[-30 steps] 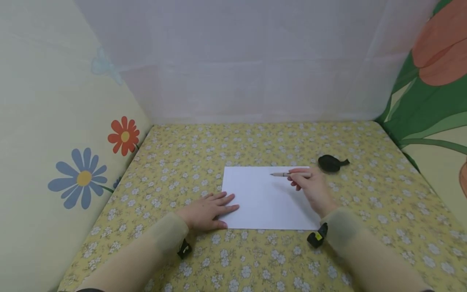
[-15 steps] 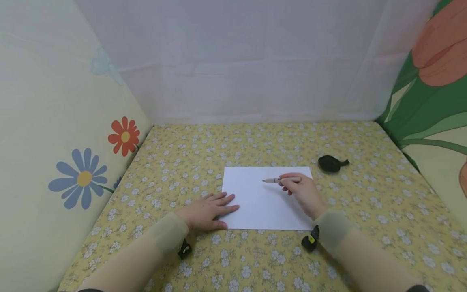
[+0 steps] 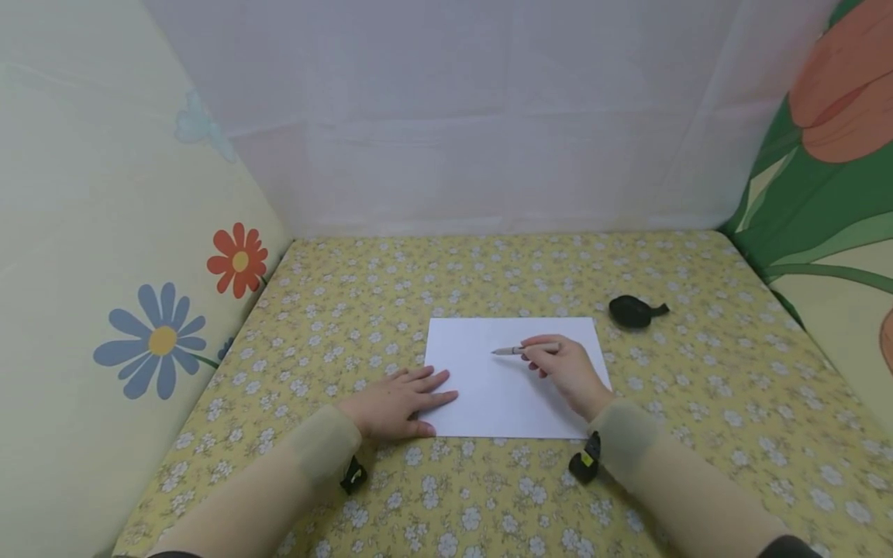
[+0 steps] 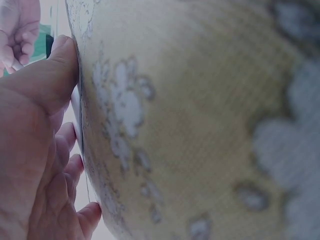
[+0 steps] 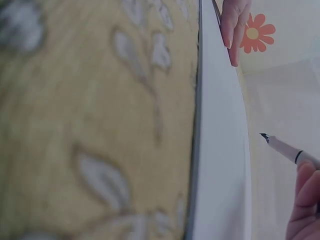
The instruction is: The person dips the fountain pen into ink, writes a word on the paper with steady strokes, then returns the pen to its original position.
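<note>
From my remote seat I saw the right hand (image 3: 568,373) pinch a pen (image 3: 509,351) between thumb and fingers. Its bare nib (image 5: 264,136) pointed left, ahead of those fingertips, raised just off the white paper (image 3: 488,403) that lay flat beneath them. The left hand (image 3: 394,404), fingers straight and spread, rested over the sheet's left edge, apart from the pen. Beyond the right fingers, to their right, a black thing (image 3: 630,311) I couldn't identify lay on the flowered cloth (image 3: 349,310). I judged the work barely begun: pen gripped, sheet steadied, but no mark I could make out, so any strokes seemed left to do.
</note>
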